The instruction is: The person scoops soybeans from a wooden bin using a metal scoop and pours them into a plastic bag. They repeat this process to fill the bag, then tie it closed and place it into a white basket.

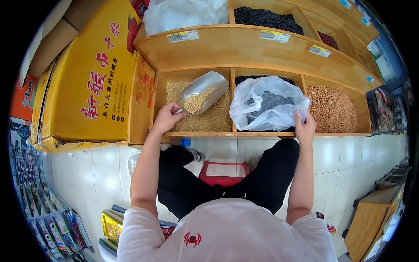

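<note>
My left hand (pixel 167 118) grips the handle of a metal scoop (pixel 216 90) over the left bin. Pale soybeans (pixel 196 101) lie inside the scoop, and more soybeans (pixel 209 123) fill the bin under it. At the middle bin, my right hand (pixel 304 123) pinches the right edge of a translucent plastic bag (pixel 240 106). The bag's mouth faces up, and dark contents or the beans beneath show through; I cannot tell which. Black beans (pixel 288 80) show behind the bag. To the right of that hand, a bin holds tan-brown nuts or beans (pixel 334 111).
A wooden divider (pixel 233 98) separates the left and middle bins. Higher bins hold a plastic bag (pixel 186 14), black beans (pixel 265 20) and dark red beans (pixel 327 40). A large yellow carton (pixel 75 127) stands at left. A red stool (pixel 216 180) is between my legs.
</note>
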